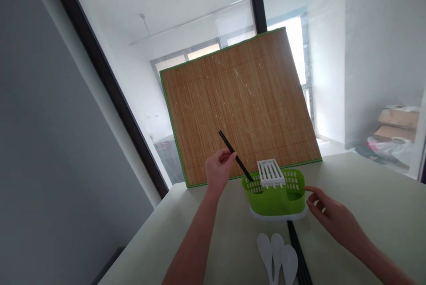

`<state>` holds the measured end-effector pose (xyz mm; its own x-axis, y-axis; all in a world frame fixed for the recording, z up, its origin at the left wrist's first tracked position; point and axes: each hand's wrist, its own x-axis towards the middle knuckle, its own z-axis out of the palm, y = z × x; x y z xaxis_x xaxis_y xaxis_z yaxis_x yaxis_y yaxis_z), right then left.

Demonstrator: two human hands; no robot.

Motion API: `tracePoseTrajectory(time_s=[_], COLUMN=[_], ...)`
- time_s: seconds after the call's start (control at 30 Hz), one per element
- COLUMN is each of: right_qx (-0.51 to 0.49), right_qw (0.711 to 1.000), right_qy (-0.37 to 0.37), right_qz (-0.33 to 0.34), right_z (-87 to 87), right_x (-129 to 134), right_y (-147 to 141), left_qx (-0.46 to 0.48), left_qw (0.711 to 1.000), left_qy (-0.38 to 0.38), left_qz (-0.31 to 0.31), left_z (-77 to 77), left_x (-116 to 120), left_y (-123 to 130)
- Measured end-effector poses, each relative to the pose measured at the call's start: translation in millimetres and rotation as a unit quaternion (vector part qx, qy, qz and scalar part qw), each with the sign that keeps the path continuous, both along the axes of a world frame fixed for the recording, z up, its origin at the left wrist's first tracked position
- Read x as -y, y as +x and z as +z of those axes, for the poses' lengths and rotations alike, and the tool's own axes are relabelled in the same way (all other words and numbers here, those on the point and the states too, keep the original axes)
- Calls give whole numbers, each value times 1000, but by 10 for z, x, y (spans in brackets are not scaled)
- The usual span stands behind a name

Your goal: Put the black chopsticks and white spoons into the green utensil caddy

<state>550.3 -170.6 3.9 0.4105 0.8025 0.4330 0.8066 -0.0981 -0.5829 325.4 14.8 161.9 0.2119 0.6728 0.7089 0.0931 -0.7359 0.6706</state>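
Note:
My left hand (220, 167) pinches black chopsticks (244, 169) near their middle. Their lower end reaches into the left part of a green basket (271, 204) with a white base. A white slatted piece (270, 173) sits across the basket's top. At the basket's right end, the fingers of my right hand (328, 214) are spread, with a fingertip at the rim. In front of the basket lie three white spoons (277, 249), and beside them more black chopsticks (299, 256).
Behind the basket a bamboo mat (239, 107) with green edging leans upright against glass at the back of the pale table (362, 187). Beyond the glass, cardboard boxes (399, 118) and plastic bags lie at the right. A grey wall stands at the left.

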Motion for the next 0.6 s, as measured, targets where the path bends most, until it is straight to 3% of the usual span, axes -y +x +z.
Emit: tracePoseTrajectory(time_s=[0.1,0.17,0.3,0.43,0.6], right_qx=[71,95,118,117,88], right_qw=[997,995,993,991,992], right_qy=[-30,-25,-5,-3,42], right_qz=[-18,-1,27,57,79], right_z=[-335,-456,-435,-356,-435], right_x=[-159,-243,-362,-465,-533], right_y=[55,57,29,-8,20], left_qx=[-42,-86,-150,-216,-268], left_qw=[999,996,988,975,955], left_qy=[-3,-2,-28,-37,-100], left_qz=[-5,-3,-2,25,73], left_z=[-140,-294,-527,-616,-713], left_x=[-311,-422,-517,-539,-567], left_y=[193,300,420,473,525])
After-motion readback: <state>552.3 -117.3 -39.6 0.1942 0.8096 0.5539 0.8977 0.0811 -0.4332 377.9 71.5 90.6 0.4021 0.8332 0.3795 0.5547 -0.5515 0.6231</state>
